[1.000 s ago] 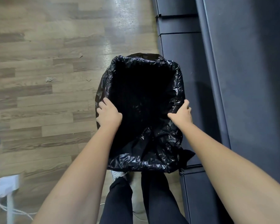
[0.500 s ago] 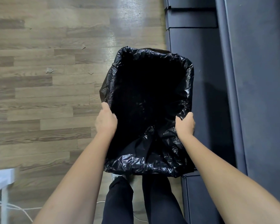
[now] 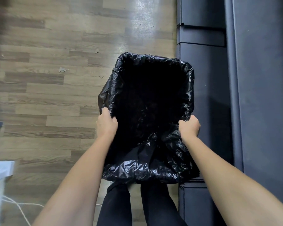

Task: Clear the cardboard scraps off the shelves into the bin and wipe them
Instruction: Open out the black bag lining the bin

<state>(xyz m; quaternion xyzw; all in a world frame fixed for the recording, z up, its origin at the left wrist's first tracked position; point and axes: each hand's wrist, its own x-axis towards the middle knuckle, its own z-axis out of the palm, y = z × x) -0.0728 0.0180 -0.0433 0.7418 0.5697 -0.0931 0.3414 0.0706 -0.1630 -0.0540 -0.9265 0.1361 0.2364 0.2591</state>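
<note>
Bin (image 3: pixel 189 88) lined in crinkled black plastic, both hands gripping rim

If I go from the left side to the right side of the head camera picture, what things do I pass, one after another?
White stand → small scrap lying on the floor → left hand → black-lined bin → right hand → dark shelf unit.
</note>
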